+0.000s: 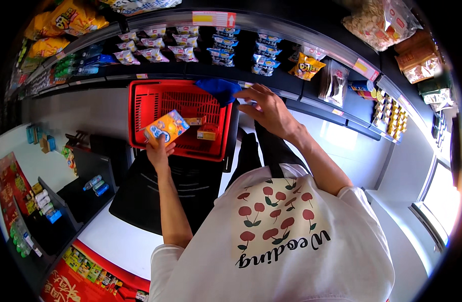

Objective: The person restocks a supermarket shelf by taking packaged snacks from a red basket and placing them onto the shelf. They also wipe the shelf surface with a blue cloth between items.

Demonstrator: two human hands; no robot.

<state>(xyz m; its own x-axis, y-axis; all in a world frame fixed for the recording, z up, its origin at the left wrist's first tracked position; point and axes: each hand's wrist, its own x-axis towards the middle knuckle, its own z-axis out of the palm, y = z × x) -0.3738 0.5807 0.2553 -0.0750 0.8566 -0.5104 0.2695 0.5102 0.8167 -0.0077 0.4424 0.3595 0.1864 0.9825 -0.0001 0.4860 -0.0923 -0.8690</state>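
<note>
My left hand grips an orange box with blue and white print, held over the left part of a red shopping basket. Inside the basket lie small orange-and-red boxes. A dark blue cloth drapes over the basket's far right corner. Just right of it is my right hand, its fingers bent and apart with nothing visible between them. Its fingertips come close to the cloth's edge; I cannot tell whether they touch it.
The basket rests by a black seat-like surface. Beyond it, a shelf holds rows of small snack packs and a yellow bag. Large bags sit above right. Black display stands with bottles are at left.
</note>
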